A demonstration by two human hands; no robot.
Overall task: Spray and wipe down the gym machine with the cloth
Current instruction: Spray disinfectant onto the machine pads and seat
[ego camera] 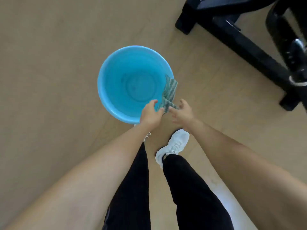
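Head view, looking straight down. Centre: a light-blue basin (131, 67) stands on the tan floor (49, 80); its inside looks bare, though a thin film of water can't be ruled out at this blur.

Cloth (169, 94): green-grey w/ wavy stripes, held above the basin rim at approx. 4 o'clock of the basin. Upper part hangs over the rim edge, lower end is bunched between the two hands.

L hand (150, 113): at 5 o'clock of the basin, fingers curled, thumb and forefinger pinching the cloth's lower left corner. Knuckles overlap the basin rim in this view.

R hand (181, 112): just beside the L hand, at its 3 o'clock. Fingers half curled, tips touching the cloth's lower right edge; grip seems looser than the L, and whether it really closes on the fabric can't be told.

Both forearms are bare and run in from 7 and 4 o'clock of the frame.

Below the hands: black trousers (191, 188) and a white trainer (174, 145) at 6 o'clock; a second shoe is mostly hidden under the L wrist.

Gym machine (240, 35): black frame, top right of frame at 1–2 o'clock, well apart from the basin. A floor bar runs diagonally; glossy black parts sit at the far right edge, too blurred to identify.
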